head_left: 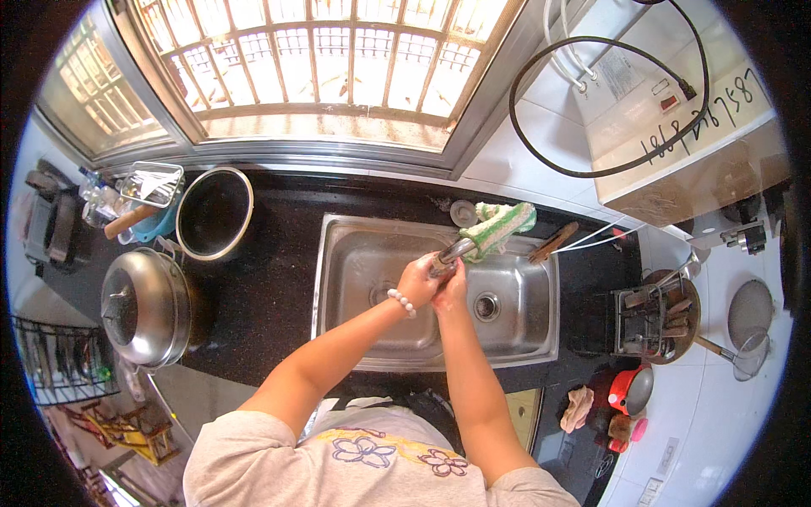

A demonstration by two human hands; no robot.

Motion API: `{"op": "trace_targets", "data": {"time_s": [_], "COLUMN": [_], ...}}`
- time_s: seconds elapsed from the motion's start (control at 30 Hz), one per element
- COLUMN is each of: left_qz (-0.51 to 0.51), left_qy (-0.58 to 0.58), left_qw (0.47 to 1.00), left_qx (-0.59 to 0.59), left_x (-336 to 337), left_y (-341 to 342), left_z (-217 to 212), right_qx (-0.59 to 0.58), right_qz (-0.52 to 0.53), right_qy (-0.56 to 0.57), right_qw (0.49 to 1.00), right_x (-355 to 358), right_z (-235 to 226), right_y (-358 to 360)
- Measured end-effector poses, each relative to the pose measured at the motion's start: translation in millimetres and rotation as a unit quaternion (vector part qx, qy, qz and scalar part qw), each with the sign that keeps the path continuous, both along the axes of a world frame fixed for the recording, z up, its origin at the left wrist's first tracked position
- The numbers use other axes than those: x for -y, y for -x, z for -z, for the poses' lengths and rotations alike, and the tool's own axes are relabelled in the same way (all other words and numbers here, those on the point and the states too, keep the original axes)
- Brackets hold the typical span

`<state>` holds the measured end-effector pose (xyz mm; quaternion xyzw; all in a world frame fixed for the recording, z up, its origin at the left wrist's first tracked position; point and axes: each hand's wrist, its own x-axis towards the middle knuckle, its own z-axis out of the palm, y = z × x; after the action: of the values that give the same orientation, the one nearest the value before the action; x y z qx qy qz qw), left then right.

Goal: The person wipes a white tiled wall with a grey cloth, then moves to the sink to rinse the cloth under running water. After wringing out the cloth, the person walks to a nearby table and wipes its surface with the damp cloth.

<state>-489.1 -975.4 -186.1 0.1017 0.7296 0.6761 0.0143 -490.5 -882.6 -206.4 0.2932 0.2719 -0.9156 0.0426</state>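
Head view: both hands, left hand [418, 279] and right hand [452, 291], are closed around the faucet spout [452, 253] over the steel sink [355, 253]. Rigid, probably wet-slick metal; best gripped mid-spout.

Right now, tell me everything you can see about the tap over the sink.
The tap is a shiny metal spout, angled from the back rim of the steel sink out over the basin. A green and white cloth is draped over its base. The left hand and right hand are together under its outlet, touching it. Whether water is running cannot be told.
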Motion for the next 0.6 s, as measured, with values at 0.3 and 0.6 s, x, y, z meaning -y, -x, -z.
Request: {"op": "trace_targets", "data": {"time_s": [0.3, 0.6], "left_qz": [0.033, 0.044], "left_qy": [0.224, 0.14], "left_qw": [0.971, 0.984], "left_qx": [0.08, -0.096], "left_x": [-7.9, -0.1], "left_y": [13.6, 23.9], "left_z": [-34.2, 44.3], "right_qx": [-0.022, 0.006], "right_qz": [-0.082, -0.188], "right_qy": [0.067, 0.131], "right_qw": [0.994, 0.973], "right_x": [9.8, -8.8], "right_z": [-14.0, -36.8], "right_y": [-33.4, -29.0]}}
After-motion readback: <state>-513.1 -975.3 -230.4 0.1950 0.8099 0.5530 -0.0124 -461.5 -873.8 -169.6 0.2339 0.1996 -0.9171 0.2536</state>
